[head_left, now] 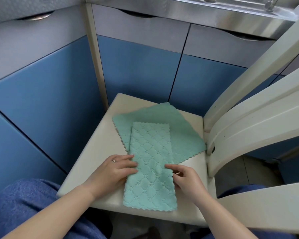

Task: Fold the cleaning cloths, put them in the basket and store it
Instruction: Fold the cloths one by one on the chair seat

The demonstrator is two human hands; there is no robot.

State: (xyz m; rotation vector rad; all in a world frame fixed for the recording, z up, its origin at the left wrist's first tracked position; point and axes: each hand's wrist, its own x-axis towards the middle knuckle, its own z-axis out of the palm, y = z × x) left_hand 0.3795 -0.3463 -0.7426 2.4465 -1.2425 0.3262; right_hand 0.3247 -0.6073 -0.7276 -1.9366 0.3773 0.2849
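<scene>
The person is in the folding step, with one green cleaning cloth (150,163) already doubled into a long strip that runs from the middle of the frame down toward its lower edge, across the cream seat of a chair (100,152). The left hand (110,171) lies flat and open, fingers spread, pressing on the strip's left edge. The right hand (185,178) is loosely curled, its fingertips resting on the strip's right edge; whether it pinches the fabric cannot be told. A second cloth (179,128), still unfolded, lies under the strip and fans toward the centre right. No basket is in view. The next move probably calls for taking the strip's near end and folding it over onto the far end with edges matched, while one hand holds the middle steady
</scene>
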